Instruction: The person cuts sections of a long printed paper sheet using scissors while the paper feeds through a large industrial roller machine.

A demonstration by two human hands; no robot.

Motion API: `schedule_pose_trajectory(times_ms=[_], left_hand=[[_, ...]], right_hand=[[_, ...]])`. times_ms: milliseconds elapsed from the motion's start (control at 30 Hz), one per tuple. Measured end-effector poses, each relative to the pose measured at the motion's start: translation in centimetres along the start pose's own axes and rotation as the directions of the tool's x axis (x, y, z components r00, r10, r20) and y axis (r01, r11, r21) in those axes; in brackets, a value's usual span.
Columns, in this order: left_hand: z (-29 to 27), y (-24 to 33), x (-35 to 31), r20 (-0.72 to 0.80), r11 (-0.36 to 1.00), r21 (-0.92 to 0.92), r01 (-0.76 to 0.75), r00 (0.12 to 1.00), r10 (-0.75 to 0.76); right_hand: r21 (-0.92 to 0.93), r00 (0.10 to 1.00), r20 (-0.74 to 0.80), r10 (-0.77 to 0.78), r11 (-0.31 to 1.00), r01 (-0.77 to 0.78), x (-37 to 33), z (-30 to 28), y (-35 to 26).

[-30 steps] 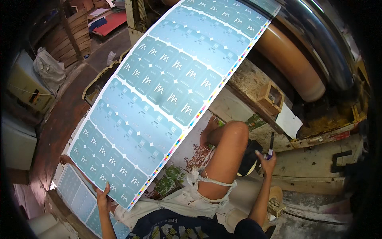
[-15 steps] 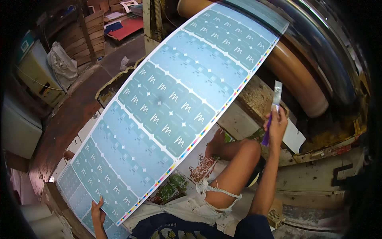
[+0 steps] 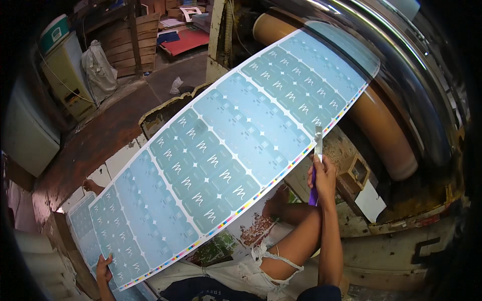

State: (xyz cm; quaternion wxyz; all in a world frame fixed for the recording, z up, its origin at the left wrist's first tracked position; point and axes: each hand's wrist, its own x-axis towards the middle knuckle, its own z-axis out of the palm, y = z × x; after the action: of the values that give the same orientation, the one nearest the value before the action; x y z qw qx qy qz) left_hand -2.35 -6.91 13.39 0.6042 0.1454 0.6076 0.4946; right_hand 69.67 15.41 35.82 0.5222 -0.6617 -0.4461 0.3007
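A long printed sheet (image 3: 226,145), pale blue with rows of small label shapes and a colour strip along one edge, stretches from the lower left up to a big machine roller (image 3: 386,125) at the upper right. My left hand (image 3: 104,268) grips the sheet's lower left corner. My right hand (image 3: 323,175) is raised beside the sheet's right edge and holds a flat blade tool with a purple handle (image 3: 317,150), its tip touching the sheet's edge. My bent knee (image 3: 296,236) lies below that hand.
A stack of similar blue sheets (image 3: 83,226) lies on the floor at the lower left. A shiny metal cylinder (image 3: 422,75) curves over the brown roller. A white sack (image 3: 98,67), a yellowish cabinet (image 3: 63,75) and wooden pallets (image 3: 130,40) stand at the back left.
My right hand rose from low beside my knee up to the sheet's right edge with the tool. The sheet swung lower and flatter. My left hand kept its hold on the corner.
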Motion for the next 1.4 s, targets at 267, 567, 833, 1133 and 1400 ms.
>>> schedule_pose_trajectory(times_ms=[267, 567, 833, 1133, 1400], left_hand=[[-2.1, 1.4, -1.7, -0.025, 0.998, 0.031, -0.056, 0.998, 0.057], [-4.1, -0.3, -1.2, 0.045, 0.997, 0.033, -0.076, 0.996, 0.075], [-5.2, -3.4, 0.2, 0.128, 0.987, 0.016, -0.162, 0.979, 0.159], [-5.2, 1.3, 3.5, -0.122, 0.996, 0.087, -0.034, 0.992, 0.044], [-11.5, -2.9, 15.3, -0.105, 0.995, 0.026, -0.091, 0.99, 0.094]], right_hand=[[-0.636, 0.887, -0.135, -0.442, 0.725, 0.264, -1.0, -0.9, -1.1], [-0.758, 0.655, 0.469, -0.592, 0.11, 0.642, 6.9, -2.9, -1.0], [-0.85, 0.833, 0.301, -0.464, 0.265, 0.455, 12.7, -3.5, -7.7], [-0.716, 0.867, 0.239, -0.438, 0.524, 0.462, 2.4, 4.3, -7.6], [-0.665, 0.898, 0.232, -0.374, 0.613, 0.427, -12.5, 16.3, -1.7]])
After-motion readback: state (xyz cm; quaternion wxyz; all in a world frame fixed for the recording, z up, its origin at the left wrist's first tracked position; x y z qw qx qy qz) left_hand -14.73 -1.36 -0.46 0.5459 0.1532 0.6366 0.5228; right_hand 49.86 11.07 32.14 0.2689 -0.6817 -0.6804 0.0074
